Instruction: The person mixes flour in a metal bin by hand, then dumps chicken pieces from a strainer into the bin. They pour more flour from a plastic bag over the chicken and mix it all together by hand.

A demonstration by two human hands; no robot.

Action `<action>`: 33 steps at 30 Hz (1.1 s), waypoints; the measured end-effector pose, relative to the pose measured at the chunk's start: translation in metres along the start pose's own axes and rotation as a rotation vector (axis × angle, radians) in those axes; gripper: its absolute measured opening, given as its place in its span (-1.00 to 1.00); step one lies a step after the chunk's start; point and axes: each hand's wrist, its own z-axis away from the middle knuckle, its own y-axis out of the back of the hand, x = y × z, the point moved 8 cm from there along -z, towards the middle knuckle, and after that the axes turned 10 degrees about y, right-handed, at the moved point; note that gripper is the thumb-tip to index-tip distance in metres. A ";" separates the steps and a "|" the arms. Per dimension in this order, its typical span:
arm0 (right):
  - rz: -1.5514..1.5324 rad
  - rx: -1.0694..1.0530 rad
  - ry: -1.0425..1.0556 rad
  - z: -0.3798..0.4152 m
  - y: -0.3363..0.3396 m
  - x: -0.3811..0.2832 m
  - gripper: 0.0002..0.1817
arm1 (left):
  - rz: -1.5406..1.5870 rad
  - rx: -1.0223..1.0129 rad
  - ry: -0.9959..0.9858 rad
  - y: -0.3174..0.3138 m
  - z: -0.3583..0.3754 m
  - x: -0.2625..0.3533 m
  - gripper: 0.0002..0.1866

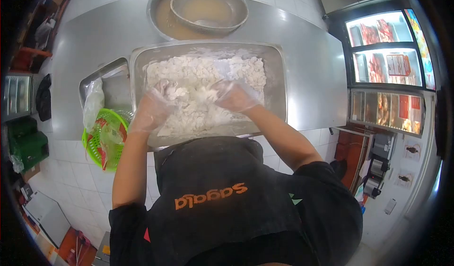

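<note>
A wide metal tray (280, 102) in front of me holds a thick layer of white flour with many lumpy, flour-coated pieces (189, 69). What lies under the coating cannot be made out. My left hand (155, 107), in a clear plastic glove, reaches into the tray's left half, its fingers curled round some coated pieces. Opposite it, my right hand (235, 95), gloved the same way, has its fingers bent about more of the pieces near the middle. Flour partly hides the fingertips of both hands, and the pieces between them look smeared by motion.
Behind the tray stands a big bowl (161, 17) of cloudy liquid with a strainer (246, 11) in it. To the left are a smaller metal tray (85, 82), a plastic bag (94, 98) and a green basket (92, 145). A lit display fridge (385, 48) stands right of the steel table (314, 76).
</note>
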 end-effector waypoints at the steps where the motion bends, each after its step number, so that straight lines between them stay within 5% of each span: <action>1: -0.058 0.035 -0.054 0.009 0.021 -0.008 -0.46 | 0.029 0.018 -0.026 0.002 -0.005 -0.004 -0.44; 5: 0.222 0.196 0.322 0.018 0.024 0.043 -0.55 | -0.190 0.093 0.052 -0.006 -0.040 -0.023 -0.41; 7: -0.116 0.058 -0.112 0.041 0.067 0.050 -0.58 | -0.067 0.002 -0.002 -0.031 -0.040 -0.002 -0.36; 8: -0.291 0.070 -0.131 0.050 0.073 0.078 -0.54 | 0.037 -0.089 -0.078 -0.045 -0.029 0.022 -0.30; 10: -0.284 0.129 -0.144 0.058 0.086 0.125 -0.45 | 0.137 -0.201 -0.179 -0.065 -0.016 0.055 -0.21; 12: 0.088 0.237 -0.135 0.063 0.104 0.145 -0.36 | 0.127 -0.257 -0.247 -0.081 -0.018 0.068 -0.14; 15: 0.536 0.115 -0.179 0.033 0.072 0.144 -0.33 | -0.754 -0.174 -0.381 -0.117 -0.043 0.016 -0.17; 17: 0.218 0.050 -0.087 0.008 0.033 0.088 -0.35 | -0.993 -0.228 -0.301 -0.111 -0.025 -0.003 -0.23; 19: 0.470 0.153 0.362 0.000 -0.026 -0.001 -0.44 | -0.768 -0.259 -0.155 -0.104 -0.024 -0.025 -0.33; 22: 0.370 0.089 0.299 -0.031 -0.077 0.036 -0.50 | -0.622 -0.239 -0.013 -0.086 -0.015 -0.043 -0.46; 25: 0.283 -0.397 -0.036 -0.069 -0.051 0.057 -0.48 | -0.438 -0.168 0.055 -0.067 -0.007 -0.062 -0.58; 28: 0.136 -0.147 -0.082 -0.090 0.009 0.016 -0.47 | -0.198 -0.008 0.075 -0.043 0.008 -0.068 -0.61; 30: 0.223 0.058 0.334 -0.109 0.017 -0.036 -0.45 | -0.120 0.054 0.098 -0.036 0.012 -0.074 -0.58; 33: 0.328 0.097 0.283 -0.164 -0.040 -0.040 -0.51 | -0.220 -0.020 0.122 -0.053 0.006 -0.089 -0.48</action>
